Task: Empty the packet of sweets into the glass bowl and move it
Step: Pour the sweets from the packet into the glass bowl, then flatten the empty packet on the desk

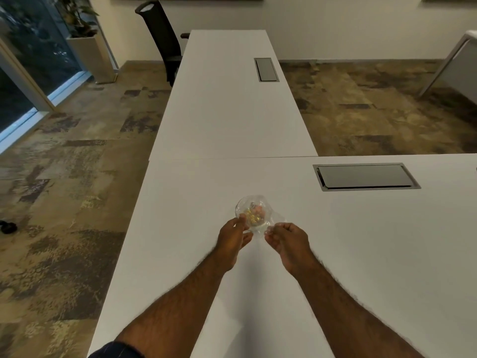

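Observation:
A small clear glass bowl stands on the white table just ahead of my hands. Gold and pink wrapped sweets show through a clear plastic packet held over the bowl's near side. My left hand pinches the packet's left edge by the bowl's rim. My right hand pinches the packet's right end. Whether the sweets lie in the bowl or in the packet is unclear.
A grey cable hatch is set into the table at the right. A second white table with its own hatch runs away ahead. A black chair stands at its far left. The table's left edge drops to carpet.

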A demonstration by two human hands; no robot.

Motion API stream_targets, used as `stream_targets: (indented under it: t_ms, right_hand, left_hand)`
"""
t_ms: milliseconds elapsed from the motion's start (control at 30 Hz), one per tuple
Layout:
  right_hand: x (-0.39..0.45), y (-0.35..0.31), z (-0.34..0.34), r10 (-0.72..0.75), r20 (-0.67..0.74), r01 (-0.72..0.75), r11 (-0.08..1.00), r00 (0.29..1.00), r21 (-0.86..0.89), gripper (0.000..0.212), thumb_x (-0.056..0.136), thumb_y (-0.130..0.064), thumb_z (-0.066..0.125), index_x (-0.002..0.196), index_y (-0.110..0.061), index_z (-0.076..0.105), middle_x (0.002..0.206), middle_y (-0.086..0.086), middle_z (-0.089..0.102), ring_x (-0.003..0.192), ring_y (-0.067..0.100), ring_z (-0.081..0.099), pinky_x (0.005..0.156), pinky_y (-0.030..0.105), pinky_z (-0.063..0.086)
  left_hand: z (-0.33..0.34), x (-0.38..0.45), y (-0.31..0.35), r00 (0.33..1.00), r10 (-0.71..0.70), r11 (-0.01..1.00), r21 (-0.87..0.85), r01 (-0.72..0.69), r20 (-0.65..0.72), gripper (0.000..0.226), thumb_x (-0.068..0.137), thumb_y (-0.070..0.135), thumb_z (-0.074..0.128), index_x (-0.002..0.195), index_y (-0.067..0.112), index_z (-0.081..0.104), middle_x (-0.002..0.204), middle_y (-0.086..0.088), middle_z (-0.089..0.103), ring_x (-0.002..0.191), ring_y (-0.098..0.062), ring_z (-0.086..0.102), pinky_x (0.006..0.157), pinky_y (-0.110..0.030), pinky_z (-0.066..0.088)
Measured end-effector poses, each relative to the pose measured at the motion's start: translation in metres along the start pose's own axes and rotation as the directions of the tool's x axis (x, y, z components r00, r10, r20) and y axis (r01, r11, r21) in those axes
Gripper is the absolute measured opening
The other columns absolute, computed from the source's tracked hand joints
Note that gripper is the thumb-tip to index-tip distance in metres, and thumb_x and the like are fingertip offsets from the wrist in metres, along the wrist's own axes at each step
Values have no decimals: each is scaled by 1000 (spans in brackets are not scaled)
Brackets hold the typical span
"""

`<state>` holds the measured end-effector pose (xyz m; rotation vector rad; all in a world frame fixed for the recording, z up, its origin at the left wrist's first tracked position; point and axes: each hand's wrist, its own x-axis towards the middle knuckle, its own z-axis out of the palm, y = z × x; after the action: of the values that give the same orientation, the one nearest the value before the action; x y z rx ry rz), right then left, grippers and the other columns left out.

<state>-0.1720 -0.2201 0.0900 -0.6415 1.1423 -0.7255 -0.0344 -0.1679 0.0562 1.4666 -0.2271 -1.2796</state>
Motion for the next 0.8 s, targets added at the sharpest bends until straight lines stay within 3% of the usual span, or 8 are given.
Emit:
stream_targets:
  t_ms: [133, 200, 367, 500, 600, 800]
  right_hand:
    - [-17, 22, -10, 84, 92, -83, 996, 992, -16, 11, 85, 8, 62, 84, -2, 57, 84, 18, 65, 77, 28, 64, 76, 36, 57]
    - [-25, 33, -18, 158, 121, -140, 979, 980, -147, 9, 87, -4, 66, 93, -2, 60, 93, 17, 69, 85, 30, 69, 74, 37, 57]
    - [-39, 61, -33, 239, 71, -173, 849, 968, -499, 37, 88, -45, 65, 101, -10, 68, 99, 6, 75, 88, 22, 72, 66, 30, 58]
    - [-44, 82, -42, 186, 57, -108, 766, 981, -633, 28, 91, -30, 64, 91, -3, 69, 88, 9, 74, 66, 14, 62, 56, 23, 51]
    - [-47, 99, -49, 202, 62, -105, 720, 977, -686, 12, 86, -17, 65, 81, -7, 69, 79, 7, 73, 61, 14, 59, 53, 23, 47]
    - [-51, 134, -57, 167, 48, -45, 513, 985, -857, 16, 81, -18, 62, 69, -11, 68, 73, 4, 74, 58, 13, 62, 57, 26, 51]
  left_hand:
    - [-9, -8, -5, 996, -11, 1000, -23, 9, -84, 49, 85, 9, 67, 131, 6, 50, 114, -19, 68, 88, -23, 70, 76, -31, 57]
    - [-16, -12, -10, 991, -4, 1000, 28, 8, -137, 51, 81, 2, 69, 129, 6, 52, 105, -22, 70, 75, -21, 67, 66, -29, 55]
    - [-41, -30, -33, 978, 16, 968, 250, 37, -207, 43, 82, 1, 66, 123, 11, 56, 90, -14, 73, 64, -17, 66, 54, -24, 52]
    - [-60, -42, -58, 974, -10, 940, 329, 86, -226, 40, 84, -1, 60, 122, 9, 56, 94, -17, 72, 61, -18, 62, 56, -27, 52]
    - [-67, -49, -75, 970, -42, 921, 368, 130, -238, 41, 83, -3, 59, 123, 9, 55, 97, -19, 72, 60, -19, 60, 59, -30, 52]
    - [-78, -61, -103, 960, -93, 883, 425, 201, -263, 39, 82, -5, 54, 119, 9, 57, 87, -15, 73, 60, -20, 63, 57, -29, 53]
